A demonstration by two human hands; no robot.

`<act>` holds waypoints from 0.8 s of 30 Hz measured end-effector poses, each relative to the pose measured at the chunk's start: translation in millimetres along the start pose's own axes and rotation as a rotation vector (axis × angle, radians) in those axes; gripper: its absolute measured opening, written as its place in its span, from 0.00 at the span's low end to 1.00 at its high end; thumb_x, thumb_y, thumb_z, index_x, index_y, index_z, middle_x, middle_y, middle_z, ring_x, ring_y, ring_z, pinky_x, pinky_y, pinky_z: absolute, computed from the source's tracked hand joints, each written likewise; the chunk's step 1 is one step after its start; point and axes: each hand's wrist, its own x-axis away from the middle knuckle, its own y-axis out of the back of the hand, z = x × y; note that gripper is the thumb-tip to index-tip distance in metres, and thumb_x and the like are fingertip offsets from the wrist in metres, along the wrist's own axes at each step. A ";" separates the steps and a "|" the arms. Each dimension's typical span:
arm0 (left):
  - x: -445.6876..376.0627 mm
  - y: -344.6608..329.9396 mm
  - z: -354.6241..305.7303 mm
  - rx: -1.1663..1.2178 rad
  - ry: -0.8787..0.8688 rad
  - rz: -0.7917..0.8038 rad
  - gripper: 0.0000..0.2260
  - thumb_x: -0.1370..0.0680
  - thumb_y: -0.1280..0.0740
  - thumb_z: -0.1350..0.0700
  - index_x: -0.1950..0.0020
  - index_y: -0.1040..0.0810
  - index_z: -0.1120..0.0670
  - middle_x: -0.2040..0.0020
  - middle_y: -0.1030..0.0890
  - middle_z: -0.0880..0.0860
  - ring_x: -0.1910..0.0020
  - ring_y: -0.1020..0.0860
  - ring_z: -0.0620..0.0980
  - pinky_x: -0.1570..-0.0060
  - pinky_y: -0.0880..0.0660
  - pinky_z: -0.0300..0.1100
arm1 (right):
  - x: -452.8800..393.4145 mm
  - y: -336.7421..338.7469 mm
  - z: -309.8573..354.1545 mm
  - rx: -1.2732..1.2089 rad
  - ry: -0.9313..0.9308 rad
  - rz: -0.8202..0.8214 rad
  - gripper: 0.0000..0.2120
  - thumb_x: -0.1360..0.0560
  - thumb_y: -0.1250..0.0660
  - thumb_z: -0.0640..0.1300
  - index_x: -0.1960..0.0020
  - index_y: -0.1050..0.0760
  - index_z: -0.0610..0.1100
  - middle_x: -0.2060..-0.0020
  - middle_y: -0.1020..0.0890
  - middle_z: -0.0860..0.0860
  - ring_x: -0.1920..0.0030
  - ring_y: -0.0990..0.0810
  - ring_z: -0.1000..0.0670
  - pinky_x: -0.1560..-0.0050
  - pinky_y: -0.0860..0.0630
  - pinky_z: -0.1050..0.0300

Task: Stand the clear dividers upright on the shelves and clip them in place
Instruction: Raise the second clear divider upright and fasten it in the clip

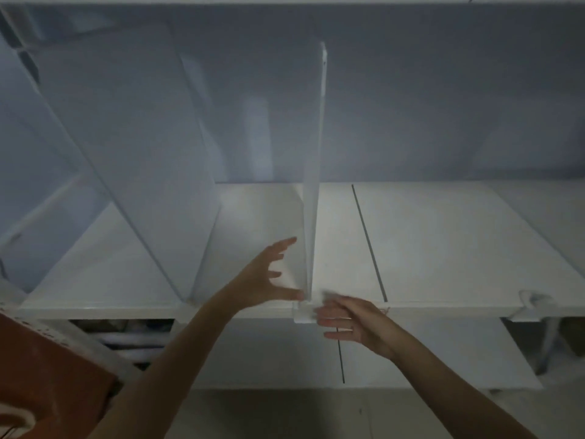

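Note:
A clear divider point(315, 172) stands upright on the white shelf point(443, 248), its clip point(304, 313) hooked over the shelf's front edge. My left hand point(269, 277) is spread open just left of the divider's lower part, thumb tip near its base. Just right of the clip, my right hand point(348, 321) has straight fingers reaching toward it; the fingertips are blurred. Two more clear dividers point(190, 160) point(72, 147) stand on the shelf further left.
Another clip or bracket point(531, 304) sits on the shelf edge at the right. A dark seam point(368, 242) runs across the shelf. A lower shelf point(411, 353) lies beneath. An orange-brown object point(47, 375) is at bottom left.

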 end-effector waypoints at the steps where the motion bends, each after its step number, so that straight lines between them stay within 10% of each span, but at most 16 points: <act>1: -0.8 -8.1 16.0 -0.159 -0.003 0.016 0.41 0.37 0.21 0.55 0.32 0.39 0.40 0.27 0.37 0.50 0.27 0.39 0.48 0.30 0.34 0.47 | -1.3 -3.5 1.5 -0.013 -0.056 -0.029 0.18 0.26 0.32 0.51 0.44 0.22 0.38 0.49 0.15 0.41 0.50 0.15 0.43 0.50 0.19 0.48; 7: -8.6 -33.1 63.8 -0.450 -0.174 0.009 0.27 0.38 0.27 0.41 0.42 0.21 0.49 0.30 0.29 0.53 0.29 0.44 0.43 0.27 0.42 0.45 | -15.1 -23.1 -21.6 -0.151 -0.342 -0.075 0.30 0.30 0.29 0.60 0.44 0.25 0.35 0.46 0.18 0.36 0.47 0.17 0.37 0.49 0.20 0.43; 14: -4.2 -41.1 70.5 -0.473 -0.198 -0.098 0.24 0.37 0.35 0.39 0.46 0.18 0.48 0.37 0.22 0.52 0.32 0.33 0.47 0.34 0.46 0.34 | -39.8 -49.5 -35.3 -0.689 -0.226 -0.079 0.22 0.33 0.27 0.52 0.49 0.23 0.36 0.58 0.18 0.38 0.51 0.19 0.40 0.37 0.26 0.40; 20: -2.3 -58.2 53.2 -0.498 -0.150 -0.131 0.15 0.36 0.34 0.51 0.53 0.19 0.56 0.51 0.20 0.54 0.49 0.32 0.44 0.52 0.34 0.34 | -48.2 -54.0 -31.0 -0.877 -0.225 -0.099 0.17 0.36 0.24 0.40 0.52 0.26 0.37 0.58 0.23 0.41 0.67 0.23 0.46 0.73 0.23 0.54; 24: -0.7 -64.7 44.8 -0.556 -0.085 -0.156 0.09 0.33 0.30 0.57 0.54 0.20 0.58 0.52 0.25 0.56 0.48 0.30 0.52 0.51 0.32 0.39 | -51.9 -49.3 -32.7 -0.897 -0.245 -0.045 0.19 0.40 0.23 0.38 0.53 0.27 0.38 0.61 0.27 0.43 0.71 0.30 0.50 0.71 0.26 0.58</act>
